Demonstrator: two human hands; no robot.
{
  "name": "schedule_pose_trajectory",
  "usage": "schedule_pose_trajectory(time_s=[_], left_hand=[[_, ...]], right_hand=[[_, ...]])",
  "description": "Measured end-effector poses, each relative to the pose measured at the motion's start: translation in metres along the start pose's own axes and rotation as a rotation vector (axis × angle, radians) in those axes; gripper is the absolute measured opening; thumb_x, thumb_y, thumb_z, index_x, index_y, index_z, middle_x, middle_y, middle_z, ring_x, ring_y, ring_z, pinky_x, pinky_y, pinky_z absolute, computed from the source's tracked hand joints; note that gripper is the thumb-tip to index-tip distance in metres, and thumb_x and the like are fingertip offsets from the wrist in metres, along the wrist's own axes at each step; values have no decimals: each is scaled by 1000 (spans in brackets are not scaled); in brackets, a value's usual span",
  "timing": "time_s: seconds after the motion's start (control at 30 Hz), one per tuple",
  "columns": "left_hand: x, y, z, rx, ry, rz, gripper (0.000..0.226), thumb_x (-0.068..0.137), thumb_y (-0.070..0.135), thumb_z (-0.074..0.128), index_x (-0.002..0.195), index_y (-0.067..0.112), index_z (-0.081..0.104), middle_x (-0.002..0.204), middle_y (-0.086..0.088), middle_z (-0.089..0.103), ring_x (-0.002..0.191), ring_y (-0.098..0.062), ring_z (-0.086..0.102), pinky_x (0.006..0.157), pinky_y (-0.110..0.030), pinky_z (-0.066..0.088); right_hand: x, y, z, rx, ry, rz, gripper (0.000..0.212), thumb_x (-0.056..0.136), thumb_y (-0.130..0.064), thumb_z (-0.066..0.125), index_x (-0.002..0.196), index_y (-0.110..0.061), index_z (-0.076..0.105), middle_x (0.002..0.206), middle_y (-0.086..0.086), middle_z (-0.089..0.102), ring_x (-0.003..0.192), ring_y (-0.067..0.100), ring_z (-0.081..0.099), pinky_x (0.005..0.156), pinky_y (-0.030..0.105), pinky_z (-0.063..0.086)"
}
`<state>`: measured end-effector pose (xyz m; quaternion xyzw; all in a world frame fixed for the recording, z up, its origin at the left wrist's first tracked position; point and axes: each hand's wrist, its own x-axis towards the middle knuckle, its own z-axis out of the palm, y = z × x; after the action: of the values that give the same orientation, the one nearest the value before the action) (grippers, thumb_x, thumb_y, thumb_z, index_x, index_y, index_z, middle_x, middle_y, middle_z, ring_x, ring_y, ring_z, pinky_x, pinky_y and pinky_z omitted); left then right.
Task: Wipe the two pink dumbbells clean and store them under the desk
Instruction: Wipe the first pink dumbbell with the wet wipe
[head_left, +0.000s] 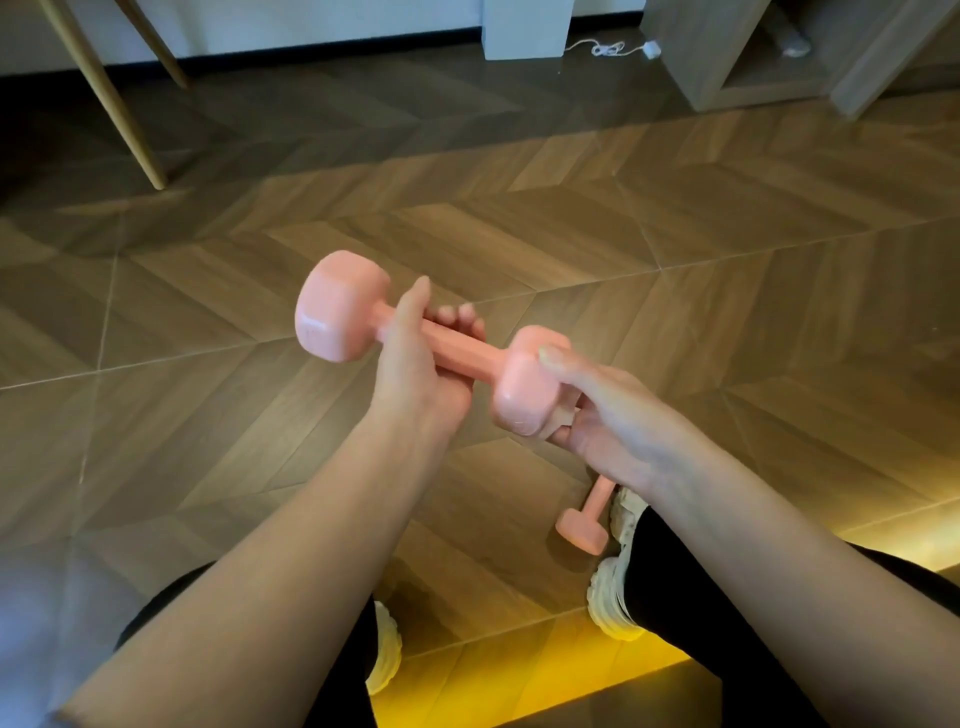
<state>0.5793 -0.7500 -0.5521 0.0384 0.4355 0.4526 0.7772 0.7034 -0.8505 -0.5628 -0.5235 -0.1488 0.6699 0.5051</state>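
Left hand (410, 364) grips first dumbbell (332, 306) by its handle, right hand (602, 415) clasps the near head. Can't tell if it's wiping. Second dumbbell (582, 530) on floor (260, 260) below right hand. Neither stored yet.

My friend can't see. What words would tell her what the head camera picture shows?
Two bare hands hold a pink dumbbell above a wooden floor: the left hand grips its handle, the right hand holds one end. A second pink dumbbell lies on the floor beside a white shoe.
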Motion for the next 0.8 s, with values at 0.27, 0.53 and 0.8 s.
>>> schedule_pose_trajectory(time_s=[0.27, 0.53, 0.8], left_hand=[[3, 17, 8, -54, 22, 33, 31, 92, 14, 51, 68, 20, 33, 46, 8, 29, 36, -10, 31, 44, -21, 33], [0, 21, 5, -60, 20, 6, 28, 90, 13, 51, 68, 20, 34, 48, 8, 29, 39, -10, 31, 47, -22, 33], [-6, 9, 8, 69, -74, 30, 30, 91, 14, 50, 68, 20, 32, 48, 7, 27, 40, -11, 29, 46, -22, 33]], right_hand=[[-13, 8, 17, -761, 76, -760, 41, 93, -27, 66, 133, -25, 60, 137, -13, 59, 132, 7, 50, 105, 25, 44], [-20, -7, 24, -405, 108, -591, 31, 90, -54, 50, 109, -44, 72, 146, -7, 52, 139, 4, 41, 117, 44, 31], [-14, -8, 13, -204, -125, 49, 57, 80, -40, 72, 131, -21, 56, 111, 9, 69, 94, 24, 68, 80, 44, 59]])
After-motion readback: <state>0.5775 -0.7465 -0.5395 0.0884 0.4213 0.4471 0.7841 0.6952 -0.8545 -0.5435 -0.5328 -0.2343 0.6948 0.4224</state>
